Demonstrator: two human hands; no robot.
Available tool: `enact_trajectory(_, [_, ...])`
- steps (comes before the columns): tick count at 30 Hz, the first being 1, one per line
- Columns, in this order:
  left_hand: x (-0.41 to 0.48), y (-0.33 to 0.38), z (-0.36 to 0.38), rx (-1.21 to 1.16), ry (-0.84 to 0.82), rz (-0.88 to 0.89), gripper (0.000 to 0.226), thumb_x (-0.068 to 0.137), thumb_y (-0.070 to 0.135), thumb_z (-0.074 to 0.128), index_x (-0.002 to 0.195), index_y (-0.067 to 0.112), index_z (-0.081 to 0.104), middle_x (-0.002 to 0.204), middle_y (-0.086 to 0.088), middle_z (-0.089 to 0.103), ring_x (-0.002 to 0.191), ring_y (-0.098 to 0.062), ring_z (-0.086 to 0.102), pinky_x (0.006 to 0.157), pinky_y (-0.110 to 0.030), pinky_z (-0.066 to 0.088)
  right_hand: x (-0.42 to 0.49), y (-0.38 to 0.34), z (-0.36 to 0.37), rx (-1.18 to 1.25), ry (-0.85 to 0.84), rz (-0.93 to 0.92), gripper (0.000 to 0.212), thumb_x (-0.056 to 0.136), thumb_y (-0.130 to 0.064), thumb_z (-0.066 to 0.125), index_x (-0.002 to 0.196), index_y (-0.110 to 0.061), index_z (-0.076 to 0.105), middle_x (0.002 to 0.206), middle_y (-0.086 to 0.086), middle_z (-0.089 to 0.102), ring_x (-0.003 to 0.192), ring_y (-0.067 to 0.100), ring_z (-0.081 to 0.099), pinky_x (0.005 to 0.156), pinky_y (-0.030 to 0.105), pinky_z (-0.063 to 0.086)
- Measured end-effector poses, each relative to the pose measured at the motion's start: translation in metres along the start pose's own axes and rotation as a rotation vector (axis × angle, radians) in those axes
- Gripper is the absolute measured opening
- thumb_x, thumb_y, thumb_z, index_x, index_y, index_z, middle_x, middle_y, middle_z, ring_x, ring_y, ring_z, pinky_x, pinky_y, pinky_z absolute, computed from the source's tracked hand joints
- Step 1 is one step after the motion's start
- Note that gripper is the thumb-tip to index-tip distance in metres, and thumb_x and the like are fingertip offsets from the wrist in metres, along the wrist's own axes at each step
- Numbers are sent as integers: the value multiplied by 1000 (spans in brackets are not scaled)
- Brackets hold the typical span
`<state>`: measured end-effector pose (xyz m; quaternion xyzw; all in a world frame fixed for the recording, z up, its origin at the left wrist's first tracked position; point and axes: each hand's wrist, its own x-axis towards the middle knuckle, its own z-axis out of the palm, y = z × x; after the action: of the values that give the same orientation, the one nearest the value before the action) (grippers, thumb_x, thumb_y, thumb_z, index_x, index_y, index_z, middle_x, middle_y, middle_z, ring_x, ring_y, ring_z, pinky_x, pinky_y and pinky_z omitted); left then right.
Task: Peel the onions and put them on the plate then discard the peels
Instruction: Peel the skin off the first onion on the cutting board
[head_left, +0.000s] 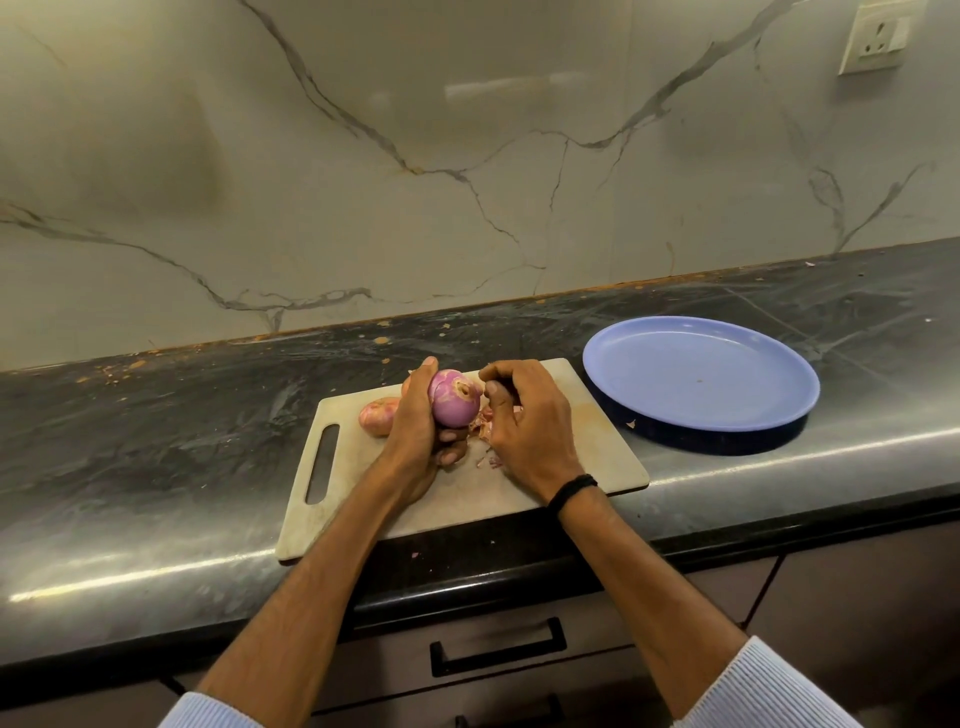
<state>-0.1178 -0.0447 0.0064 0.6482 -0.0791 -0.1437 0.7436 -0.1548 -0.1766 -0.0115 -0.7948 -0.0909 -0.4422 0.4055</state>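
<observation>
My left hand (415, 431) grips a purple, mostly peeled onion (453, 399) just above the pale cutting board (587, 441). My right hand (524, 421) is close against the onion's right side, fingers curled, thumb and fingers pinching what looks like a bit of peel. Loose pink peels (483, 423) lie on the board under and between my hands. An unpeeled onion (378, 415) sits on the board behind my left hand; a second one is mostly hidden by that hand. The blue plate (698, 374) stands to the right of the board with nothing on it.
The board lies on a dark stone counter (156, 441) against a marble wall. Small peel scraps dot the counter's back edge. A wall socket (878, 36) is at top right. A drawer handle (498, 647) shows below the counter front.
</observation>
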Motion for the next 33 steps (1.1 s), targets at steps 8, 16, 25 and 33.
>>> enact_trajectory(8, [0, 0, 5, -28, -6, 75, 64, 101, 61, 35, 98, 1, 59, 58, -8, 60, 40, -14, 53, 35, -21, 41, -1, 0, 1, 29, -46, -6, 9, 93, -11, 62, 100, -7, 65, 96, 6, 65, 89, 9, 56, 78, 8, 43])
enact_trajectory(16, [3, -6, 1, -17, -18, 260, 30, 100, 31, 52, 128, 19, 55, 126, -21, 61, 108, -34, 67, 90, -47, 58, 4, 3, -3, 84, -54, 164, 18, 90, -31, 68, 99, -16, 66, 93, -5, 64, 83, 2, 58, 72, 8, 47])
enact_trajectory(25, [-3, -2, -1, -193, -49, 265, 42, 81, 13, 52, 123, 13, 49, 122, -23, 55, 100, -35, 62, 89, -49, 56, 6, 8, -1, 108, -144, 239, 18, 86, -23, 72, 102, -16, 66, 97, -4, 65, 85, -1, 58, 75, 6, 47])
enact_trajectory(33, [-2, -1, -3, -139, -66, 246, 20, 105, 6, 36, 111, 17, 52, 117, -19, 56, 85, -21, 66, 75, -33, 59, 4, 8, 1, 72, -187, 151, 19, 85, -16, 72, 103, -13, 66, 100, 1, 66, 91, 6, 59, 79, 6, 46])
